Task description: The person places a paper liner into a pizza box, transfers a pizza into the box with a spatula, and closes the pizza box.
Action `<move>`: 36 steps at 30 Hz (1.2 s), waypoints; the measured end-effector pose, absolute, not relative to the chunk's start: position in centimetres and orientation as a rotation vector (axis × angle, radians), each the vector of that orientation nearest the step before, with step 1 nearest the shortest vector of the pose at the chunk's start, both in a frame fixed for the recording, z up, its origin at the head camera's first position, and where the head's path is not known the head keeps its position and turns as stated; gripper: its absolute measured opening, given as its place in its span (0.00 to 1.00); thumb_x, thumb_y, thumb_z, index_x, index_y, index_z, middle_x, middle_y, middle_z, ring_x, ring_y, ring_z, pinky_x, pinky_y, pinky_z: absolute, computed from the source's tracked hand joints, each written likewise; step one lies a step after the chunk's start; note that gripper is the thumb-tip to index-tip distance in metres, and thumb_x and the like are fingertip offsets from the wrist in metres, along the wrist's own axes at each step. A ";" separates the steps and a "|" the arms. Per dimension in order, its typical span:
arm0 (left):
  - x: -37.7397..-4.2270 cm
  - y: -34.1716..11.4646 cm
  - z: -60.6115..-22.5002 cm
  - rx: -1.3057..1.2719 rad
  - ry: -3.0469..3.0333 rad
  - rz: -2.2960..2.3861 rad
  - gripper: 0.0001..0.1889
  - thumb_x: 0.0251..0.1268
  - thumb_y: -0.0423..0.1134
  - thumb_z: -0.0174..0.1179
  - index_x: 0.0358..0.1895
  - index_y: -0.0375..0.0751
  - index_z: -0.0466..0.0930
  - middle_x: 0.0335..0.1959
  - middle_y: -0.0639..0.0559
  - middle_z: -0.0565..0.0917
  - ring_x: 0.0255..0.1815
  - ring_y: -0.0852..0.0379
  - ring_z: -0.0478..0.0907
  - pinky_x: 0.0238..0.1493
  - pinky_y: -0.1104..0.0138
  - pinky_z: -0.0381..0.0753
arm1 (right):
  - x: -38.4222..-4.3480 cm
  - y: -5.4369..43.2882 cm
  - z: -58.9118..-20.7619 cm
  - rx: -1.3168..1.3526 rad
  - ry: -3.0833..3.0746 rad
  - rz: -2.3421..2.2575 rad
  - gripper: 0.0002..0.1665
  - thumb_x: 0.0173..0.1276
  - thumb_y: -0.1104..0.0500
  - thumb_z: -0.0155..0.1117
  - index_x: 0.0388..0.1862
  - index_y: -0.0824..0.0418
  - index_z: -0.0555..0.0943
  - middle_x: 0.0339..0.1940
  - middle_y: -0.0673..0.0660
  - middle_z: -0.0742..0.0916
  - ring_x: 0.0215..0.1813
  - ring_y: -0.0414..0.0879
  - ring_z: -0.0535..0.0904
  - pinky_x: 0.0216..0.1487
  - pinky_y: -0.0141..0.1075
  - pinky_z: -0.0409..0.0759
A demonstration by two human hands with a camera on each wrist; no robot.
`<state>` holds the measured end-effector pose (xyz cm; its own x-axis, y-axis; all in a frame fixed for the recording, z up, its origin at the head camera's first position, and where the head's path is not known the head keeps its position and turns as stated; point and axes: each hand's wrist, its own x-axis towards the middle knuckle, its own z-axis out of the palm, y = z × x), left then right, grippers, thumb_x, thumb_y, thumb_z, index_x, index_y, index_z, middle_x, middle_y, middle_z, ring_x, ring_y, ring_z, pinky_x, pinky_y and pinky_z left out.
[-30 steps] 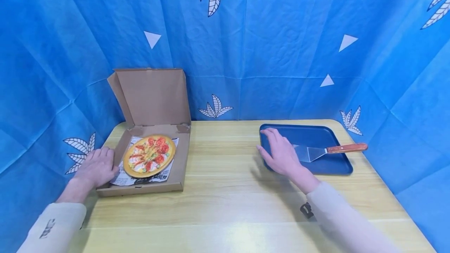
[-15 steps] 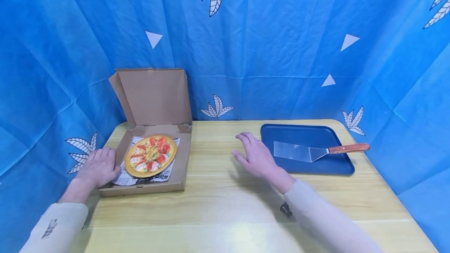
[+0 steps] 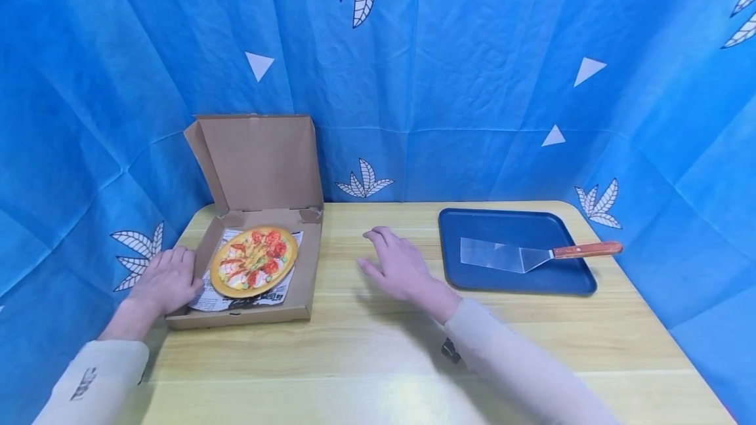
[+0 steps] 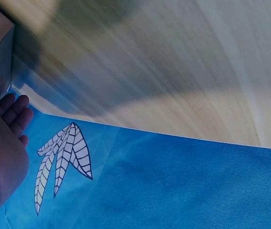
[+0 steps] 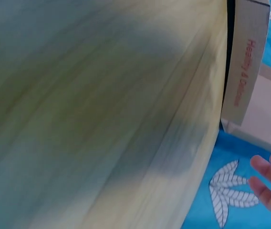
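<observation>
Pinch at the box wall, loose reach mid-table

At left on the pale wooden table (image 3: 378, 359): the pizza box (image 3: 308, 261), lid (image 3: 256, 162) raised at the back, before the blue curtain (image 3: 472, 84). Inside it, on a sheet of printed paper (image 3: 212, 300): the pizza (image 3: 254, 261), round, yellow-rimmed, topped in red and white.

On the box's left wall: the left hand (image 3: 168, 281), thumb over the rim on the inner side, fingers down the outside, cardboard pinched between. In the left wrist view, fingers beside the outer wall, thumb out of sight.

Above the table, between box and tray: the right hand (image 3: 398, 267), fingers loosely spread and slightly bent, thumb well away from them, nothing in its grasp. In the right wrist view, red lettering on the box's side, starting "Healthy &".

At right, flat on the table: the dark blue tray (image 3: 508, 223). Lying across it: the spatula (image 3: 534, 258), metal blade toward the box, wooden handle (image 3: 586, 250) out past the tray's right rim.

On the curtain: white leaves and triangles. On both arms: pale sleeves (image 3: 520, 359).
</observation>
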<state>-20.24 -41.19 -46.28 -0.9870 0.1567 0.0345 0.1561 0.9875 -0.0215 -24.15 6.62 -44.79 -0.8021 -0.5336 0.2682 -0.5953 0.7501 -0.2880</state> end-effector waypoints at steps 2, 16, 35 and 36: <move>-20.2 -41.2 -46.3 -0.245 -3.096 0.031 0.29 0.66 0.44 0.59 0.56 0.20 0.64 0.53 0.24 0.71 0.54 0.28 0.67 0.64 0.32 0.63 | -24.1 5.8 -44.9 0.917 -2.782 0.543 0.39 0.80 0.35 0.47 0.77 0.59 0.67 0.74 0.60 0.74 0.71 0.56 0.75 0.70 0.51 0.76; -20.2 -41.1 -46.3 -0.258 -3.090 0.049 0.29 0.66 0.44 0.59 0.57 0.20 0.64 0.51 0.26 0.72 0.52 0.30 0.68 0.62 0.34 0.65 | -24.0 1.0 -45.5 0.929 -2.866 0.440 0.38 0.81 0.34 0.46 0.75 0.59 0.70 0.70 0.58 0.78 0.66 0.52 0.79 0.65 0.46 0.79; -20.1 -41.0 -46.1 -0.253 -3.099 0.045 0.29 0.66 0.44 0.59 0.57 0.20 0.64 0.52 0.25 0.72 0.53 0.29 0.68 0.63 0.33 0.65 | -24.4 -3.6 -46.0 0.768 -3.103 0.365 0.40 0.79 0.27 0.39 0.62 0.55 0.81 0.63 0.54 0.84 0.65 0.52 0.77 0.71 0.49 0.72; -20.1 -40.9 -46.0 -0.253 -3.101 0.043 0.29 0.66 0.44 0.59 0.57 0.20 0.64 0.52 0.25 0.72 0.53 0.29 0.68 0.64 0.33 0.65 | -24.4 -3.8 -46.1 0.769 -3.108 0.362 0.40 0.79 0.27 0.39 0.62 0.55 0.81 0.64 0.55 0.84 0.66 0.52 0.77 0.71 0.49 0.72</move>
